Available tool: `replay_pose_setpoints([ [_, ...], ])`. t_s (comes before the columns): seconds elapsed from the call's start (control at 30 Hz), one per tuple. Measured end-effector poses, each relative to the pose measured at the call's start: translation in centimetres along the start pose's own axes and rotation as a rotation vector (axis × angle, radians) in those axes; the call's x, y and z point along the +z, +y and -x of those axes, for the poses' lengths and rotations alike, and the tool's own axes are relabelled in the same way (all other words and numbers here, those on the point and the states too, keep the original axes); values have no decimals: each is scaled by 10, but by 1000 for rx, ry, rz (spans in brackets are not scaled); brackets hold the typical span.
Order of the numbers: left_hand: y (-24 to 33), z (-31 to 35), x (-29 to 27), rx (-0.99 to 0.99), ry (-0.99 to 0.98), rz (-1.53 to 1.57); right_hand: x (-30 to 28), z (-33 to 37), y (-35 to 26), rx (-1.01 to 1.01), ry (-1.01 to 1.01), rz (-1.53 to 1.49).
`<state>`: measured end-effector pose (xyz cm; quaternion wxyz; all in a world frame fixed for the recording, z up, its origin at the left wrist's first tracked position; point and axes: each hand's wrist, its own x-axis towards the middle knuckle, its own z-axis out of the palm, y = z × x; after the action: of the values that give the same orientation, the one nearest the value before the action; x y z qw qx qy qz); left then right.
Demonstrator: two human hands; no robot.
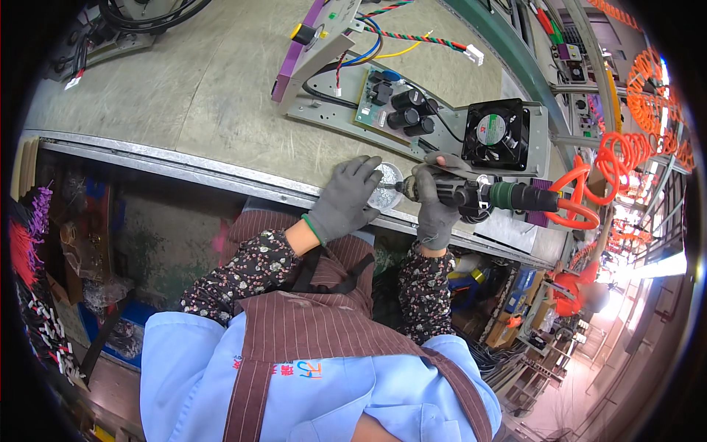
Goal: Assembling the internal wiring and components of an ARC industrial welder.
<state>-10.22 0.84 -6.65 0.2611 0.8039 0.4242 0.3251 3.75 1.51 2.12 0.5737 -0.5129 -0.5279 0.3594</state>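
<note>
Apron (317, 322): brown striped, over a blue shirt (335, 390)
Left hand (345, 199): gloved, fingers close together at the dish (398, 174); cannot tell whether they pinch anything
Right hand (436, 210): gloved, fingers clamped around the driver (462, 193)
Driver: tip at the dish, off the frame (542, 140)
Dish: near the front edge of the table (221, 81), holding small silvery pieces (386, 197)
Frame: beyond the hands; circuit board (370, 110) and fan (508, 144) apparently already placed
White plug (473, 54): hanging free, so wiring looks unfinished
</note>
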Motion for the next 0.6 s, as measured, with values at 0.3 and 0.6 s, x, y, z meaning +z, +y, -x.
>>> replay_pose_setpoints([
  [0.3,-1,0,1,-15,-37,13,0,10,4,-17,134,-21],
  [0.6,1,-2,-1,-22,-57,2,-11,12,18,-83,16,180],
])
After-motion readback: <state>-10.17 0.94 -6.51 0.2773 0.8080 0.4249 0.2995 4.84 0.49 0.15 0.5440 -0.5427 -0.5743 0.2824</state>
